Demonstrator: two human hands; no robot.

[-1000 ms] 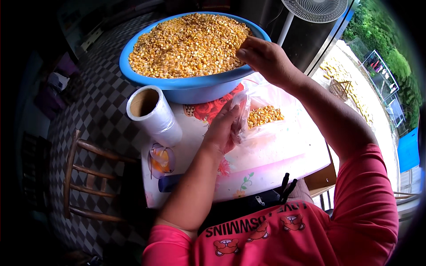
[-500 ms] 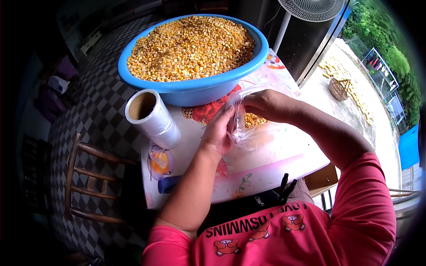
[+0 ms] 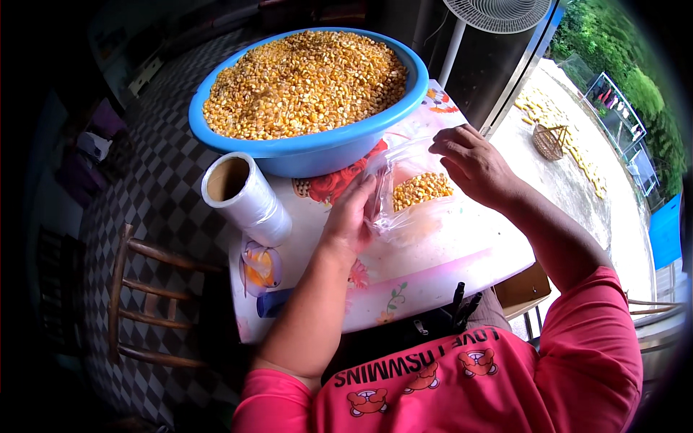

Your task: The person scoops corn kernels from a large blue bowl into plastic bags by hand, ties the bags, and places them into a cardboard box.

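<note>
My left hand point(image 3: 351, 216) is closed on the left side of a clear plastic bag point(image 3: 393, 225), its thumb along the film. Inside the bag lies a small heap of yellow corn kernels point(image 3: 422, 190). At the bag's far right edge, the bent fingers of my right hand point(image 3: 471, 160) appear to pinch the film; their tips are partly hidden. Just beyond the bag stands a large blue basin point(image 3: 317, 148), heaped with loose corn kernels point(image 3: 310, 83). A roll of clear plastic bags point(image 3: 260, 209) stands upright, left of my left hand.
The flowered tablecloth point(image 3: 433, 249) covers the table. By its left edge lies a small purple-and-orange packet point(image 3: 260, 267), with a dark blue object point(image 3: 273, 303) nearby. A wooden chair point(image 3: 155, 316) stands left, a fan point(image 3: 498, 11) far right. Outside are a basket point(image 3: 549, 142) and spread corn cobs point(image 3: 577, 155).
My right hand has moved right and away from over the bag's mouth, uncovering more kernels. My left hand stays on the bag. The whole view has shifted slightly.
</note>
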